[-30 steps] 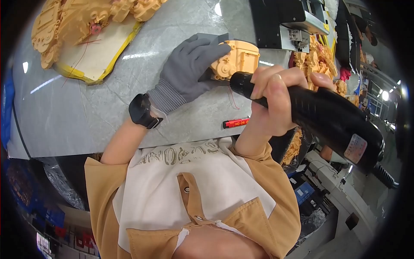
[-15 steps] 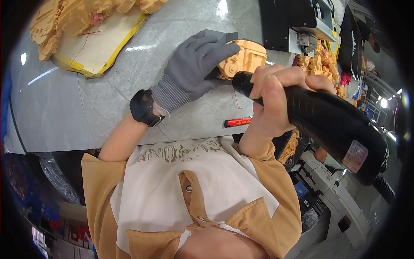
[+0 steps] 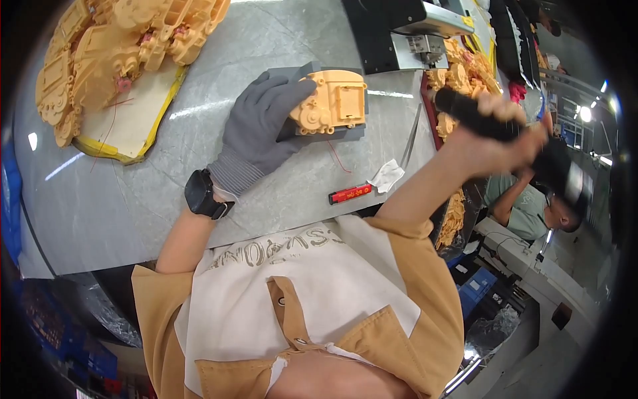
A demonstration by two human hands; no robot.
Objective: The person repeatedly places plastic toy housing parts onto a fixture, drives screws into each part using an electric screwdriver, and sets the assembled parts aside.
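My left hand (image 3: 259,126), in a grey glove, is closed around the left side of an orange plastic housing (image 3: 342,100). The housing sits in a dark grey block-like fixture (image 3: 355,133) on the table, with its rectangular recess facing me. Off to the right, my right hand (image 3: 498,143) is raised and wrapped around a black electric screwdriver (image 3: 472,113). The tool's tip points up and left, apart from the housing, and its rear end is smeared by motion.
Piled orange housings (image 3: 126,53) lie on a yellow-edged board (image 3: 126,126) at far left; more orange parts (image 3: 465,66) fill the right. A red box cutter (image 3: 350,193) and white scrap (image 3: 387,176) lie in front. A black machine (image 3: 385,33) stands behind; a co-worker (image 3: 525,206) is at right.
My right hand has lifted the electric screwdriver away from the housing, up and to the right. My left hand stays on the housing. The white scrap and the co-worker have come into sight.
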